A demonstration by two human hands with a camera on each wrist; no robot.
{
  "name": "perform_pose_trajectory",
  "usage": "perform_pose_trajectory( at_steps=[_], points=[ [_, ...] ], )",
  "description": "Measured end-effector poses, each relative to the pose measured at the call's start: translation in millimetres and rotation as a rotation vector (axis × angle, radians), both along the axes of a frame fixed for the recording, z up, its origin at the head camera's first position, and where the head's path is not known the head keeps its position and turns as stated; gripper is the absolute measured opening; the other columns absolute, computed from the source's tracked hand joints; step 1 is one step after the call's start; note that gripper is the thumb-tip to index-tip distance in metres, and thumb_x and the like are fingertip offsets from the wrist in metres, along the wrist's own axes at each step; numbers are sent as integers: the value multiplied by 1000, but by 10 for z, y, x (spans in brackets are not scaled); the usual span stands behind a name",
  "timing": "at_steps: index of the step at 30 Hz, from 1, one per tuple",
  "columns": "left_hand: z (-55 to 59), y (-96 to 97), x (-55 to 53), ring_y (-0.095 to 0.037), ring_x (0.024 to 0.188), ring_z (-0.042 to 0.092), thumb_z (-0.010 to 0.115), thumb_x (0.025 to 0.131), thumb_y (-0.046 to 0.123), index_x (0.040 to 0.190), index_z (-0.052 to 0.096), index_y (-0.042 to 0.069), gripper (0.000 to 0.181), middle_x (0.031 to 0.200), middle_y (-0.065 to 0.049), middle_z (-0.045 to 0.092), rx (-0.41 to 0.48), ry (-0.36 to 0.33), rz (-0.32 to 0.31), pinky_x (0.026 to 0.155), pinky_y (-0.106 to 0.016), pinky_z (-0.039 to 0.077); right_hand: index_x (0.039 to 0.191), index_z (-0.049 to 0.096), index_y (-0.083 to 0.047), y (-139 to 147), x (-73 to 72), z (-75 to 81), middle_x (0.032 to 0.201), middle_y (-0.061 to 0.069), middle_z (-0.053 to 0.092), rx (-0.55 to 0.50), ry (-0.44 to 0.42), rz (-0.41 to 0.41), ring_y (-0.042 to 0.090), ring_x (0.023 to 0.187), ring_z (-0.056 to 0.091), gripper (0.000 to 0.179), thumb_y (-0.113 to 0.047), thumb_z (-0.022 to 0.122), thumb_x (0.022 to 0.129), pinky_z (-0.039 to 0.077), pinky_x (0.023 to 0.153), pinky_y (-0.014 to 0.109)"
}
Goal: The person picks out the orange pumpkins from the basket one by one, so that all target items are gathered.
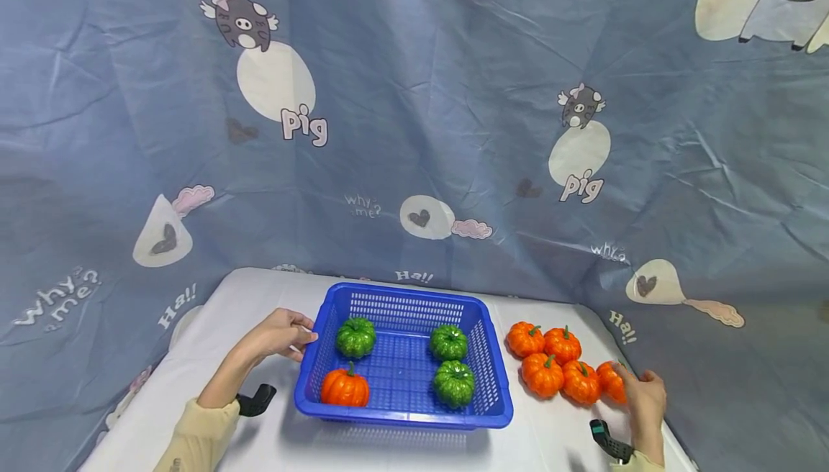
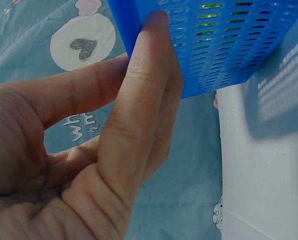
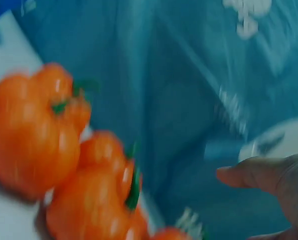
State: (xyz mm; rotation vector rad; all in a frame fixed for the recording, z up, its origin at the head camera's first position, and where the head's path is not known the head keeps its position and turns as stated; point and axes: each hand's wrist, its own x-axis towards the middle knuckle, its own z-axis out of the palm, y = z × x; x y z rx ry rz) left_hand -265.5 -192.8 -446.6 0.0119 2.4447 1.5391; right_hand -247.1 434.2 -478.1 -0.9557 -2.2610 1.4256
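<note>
A blue plastic basket [image 1: 401,418] stands on the white table, holding three green pumpkins, one of them a green pumpkin [image 1: 355,337] at back left, plus one orange pumpkin [image 1: 345,388]. My left hand [image 1: 280,333] pinches the basket's left rim; in the left wrist view its thumb and fingers meet the blue rim and slotted wall [image 2: 214,50]. Over on the right, my right hand [image 1: 645,396] is beside the rightmost orange pumpkin [image 1: 612,383], partly covering it. The right wrist view is blurred; its thumb [image 3: 254,172] extends apart from the orange pumpkins [image 3: 31,137].
Several orange pumpkins lie close together right of the basket, including an orange pumpkin [image 1: 542,375] at the front left of the group. Blue-grey printed cloth [image 1: 414,134] hangs behind and around the white table [image 1: 382,450].
</note>
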Motion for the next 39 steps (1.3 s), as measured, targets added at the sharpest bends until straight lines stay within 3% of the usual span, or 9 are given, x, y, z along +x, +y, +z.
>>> perform_pose_trajectory(
  at_steps=[4,8,12,18,23,31,36,39],
  points=[
    [-6,18,-13,-18,74,66,63,89,9,119,53,-15,40,92,-15,68,-12,-7,8,65,-36,61,149,11,11,-283,-41,222,150,35,24,5,56,137,49,138,27,92,-29,67,87,25,116,55],
    [-10,20,-27,-18,74,66,63,90,9,119,53,-15,40,90,-14,68,-24,-10,10,64,-35,61,150,9,9,-655,-79,353,150,33,25,-40,72,359,45,139,28,86,-20,63,91,27,116,53],
    [-15,18,-13,-18,74,66,63,90,9,119,53,-15,39,90,-15,67,-21,-18,11,65,-35,61,150,17,7,-1056,-88,406,149,31,31,-71,88,542,41,138,34,75,-15,62,93,30,115,49],
    [-12,23,-4,-18,74,66,63,90,8,118,54,-14,38,90,-15,67,-18,-32,21,65,-34,61,144,35,4,-1684,-107,459,142,26,46,-62,129,710,38,131,45,66,-13,67,88,40,109,46],
    [7,22,-6,-19,75,66,63,90,9,120,52,-15,40,92,-16,68,-21,-28,18,65,-35,61,137,46,3,-2168,-137,471,135,24,53,-92,139,866,39,127,49,60,-12,71,84,41,107,51],
    [-10,13,-9,-18,74,66,63,90,9,120,52,-14,40,92,-15,67,-14,-30,23,65,-34,61,132,52,4,-2794,-184,495,129,22,59,-39,18,1067,35,119,56,58,-16,74,82,50,99,45],
    [-7,24,-10,-17,71,66,64,90,9,119,53,-14,39,88,-14,67,-24,-25,33,64,-33,61,131,52,2,-3059,-225,516,126,15,60,-81,-97,1195,28,115,59,57,-19,74,83,45,104,49],
    [-4,35,-13,-17,70,66,65,89,9,118,54,-13,38,86,-13,68,-26,-25,40,63,-33,61,128,54,1,-3200,-248,476,122,15,62,-115,-149,1230,26,112,60,53,-18,73,83,41,107,52]
  ],
)
